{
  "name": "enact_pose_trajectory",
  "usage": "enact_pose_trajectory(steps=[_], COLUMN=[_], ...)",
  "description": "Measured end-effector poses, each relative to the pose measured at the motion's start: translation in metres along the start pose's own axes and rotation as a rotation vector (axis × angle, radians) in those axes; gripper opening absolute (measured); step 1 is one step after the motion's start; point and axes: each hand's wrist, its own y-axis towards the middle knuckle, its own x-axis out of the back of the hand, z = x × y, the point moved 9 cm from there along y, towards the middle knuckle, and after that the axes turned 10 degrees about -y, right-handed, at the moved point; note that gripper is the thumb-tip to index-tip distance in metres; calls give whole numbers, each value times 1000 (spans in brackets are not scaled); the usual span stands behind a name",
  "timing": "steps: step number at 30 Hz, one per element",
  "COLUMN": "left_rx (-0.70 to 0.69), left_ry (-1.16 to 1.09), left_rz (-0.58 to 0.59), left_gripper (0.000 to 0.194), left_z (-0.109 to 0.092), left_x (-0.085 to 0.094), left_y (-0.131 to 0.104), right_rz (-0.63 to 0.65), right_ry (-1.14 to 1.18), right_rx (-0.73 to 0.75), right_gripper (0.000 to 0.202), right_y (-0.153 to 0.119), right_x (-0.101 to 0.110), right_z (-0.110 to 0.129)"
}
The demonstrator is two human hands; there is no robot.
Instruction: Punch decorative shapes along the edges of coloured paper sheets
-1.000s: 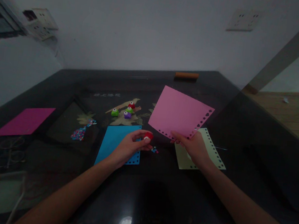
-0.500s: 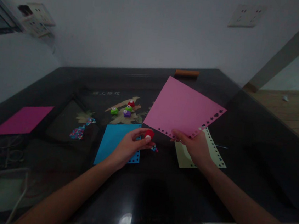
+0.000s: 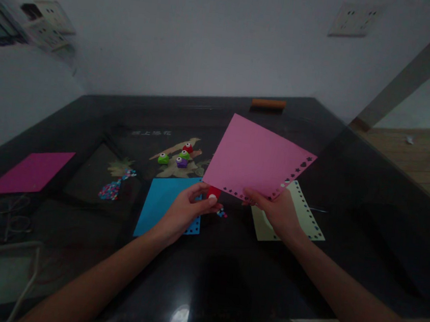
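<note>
My left hand [image 3: 189,207] is closed around a small red craft punch [image 3: 213,193], thumb on its pale button. The near left corner of a pink paper sheet [image 3: 256,157] meets the punch; whether it sits in the slot I cannot tell. My right hand [image 3: 277,208] pinches that sheet by its lower edge, above the table. Small shapes are punched along two of its edges. Below my left hand lies a blue sheet [image 3: 164,202] with holes along its edges. A pale green punched sheet [image 3: 301,213] lies partly behind my right hand. Tiny punched bits [image 3: 222,213] lie between these sheets.
Several small red, green and purple punches [image 3: 181,162] stand farther back on the black table [image 3: 210,283]. A heap of confetti [image 3: 110,190] and a magenta sheet [image 3: 31,172] lie left. A brown roll [image 3: 268,103] rests at the back edge.
The pink sheet has moved left and slightly down with my right hand, so its corner now meets the red punch. My left hand has stayed almost still.
</note>
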Motion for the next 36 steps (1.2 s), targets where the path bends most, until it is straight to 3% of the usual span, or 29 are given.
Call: enact_pose_trajectory(steps=[24, 36], left_rx=[-17, -21], left_ry=[-24, -75], left_rz=[-72, -124], left_gripper=[27, 20], left_z=[-3, -2], left_x=[6, 11], left_y=[-1, 1], right_rz=[65, 41], right_ry=[95, -120], right_rx=[34, 110], right_gripper=[21, 25], right_y=[-3, -7], right_x=[-12, -12], right_z=[-5, 7])
